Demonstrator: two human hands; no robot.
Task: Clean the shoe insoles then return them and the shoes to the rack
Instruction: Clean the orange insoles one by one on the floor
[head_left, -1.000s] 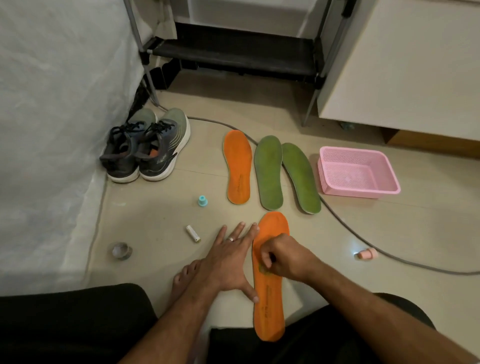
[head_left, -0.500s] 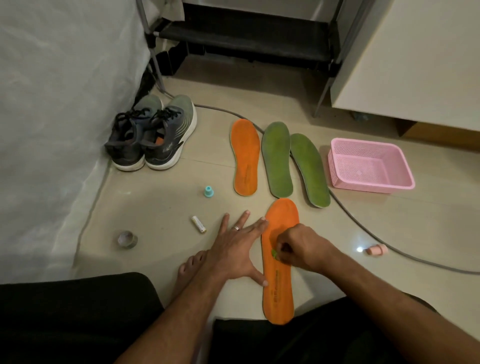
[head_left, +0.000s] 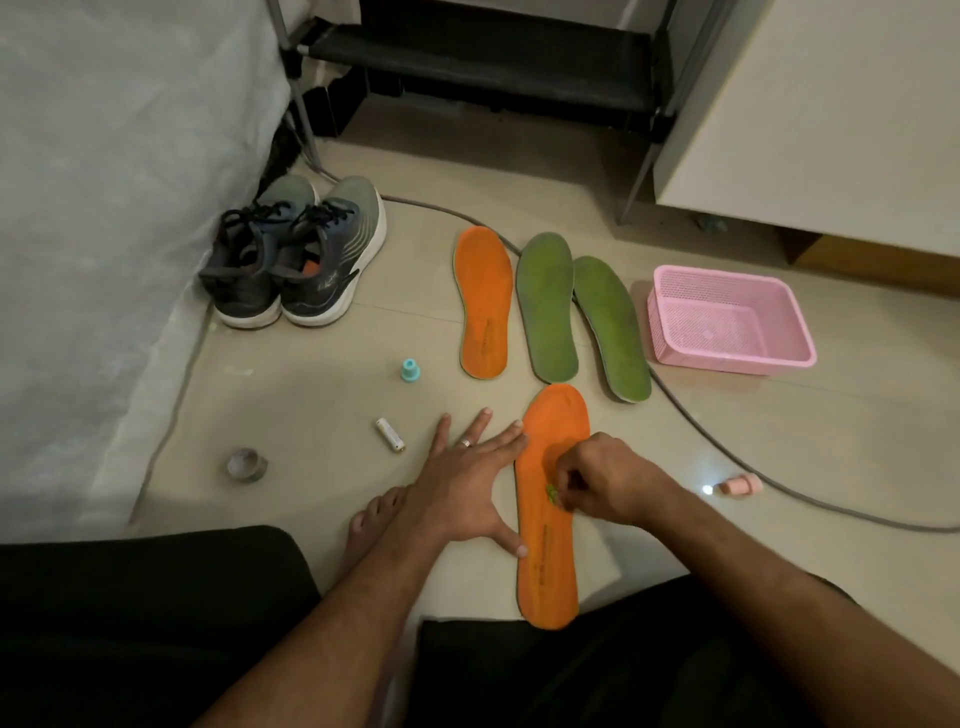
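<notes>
An orange insole (head_left: 550, 561) lies on the floor between my knees. My left hand (head_left: 462, 493) is flat on the floor, fingers spread, with its thumb and forefinger against the insole's left edge. My right hand (head_left: 602, 483) is closed on a small green scrubbing piece (head_left: 551, 492) pressed on the insole's middle. Beyond lie a second orange insole (head_left: 483, 301) and two green insoles (head_left: 548, 306) (head_left: 613, 327) side by side. A pair of grey-green sneakers (head_left: 296, 260) stands at the left. The black shoe rack (head_left: 483, 57) is at the back.
A pink plastic basket (head_left: 727, 319) sits right of the insoles. A grey cable (head_left: 727, 452) runs across the floor. Small items lie around: a teal cap (head_left: 410, 370), a battery (head_left: 389, 434), a tape roll (head_left: 247, 465), a pink lit object (head_left: 737, 486). White sheeting (head_left: 104, 208) hangs at left.
The view has shifted down a little, so everything sits lower in the frame. My right hand has slid slightly along the insole with the green piece. My left hand stays put.
</notes>
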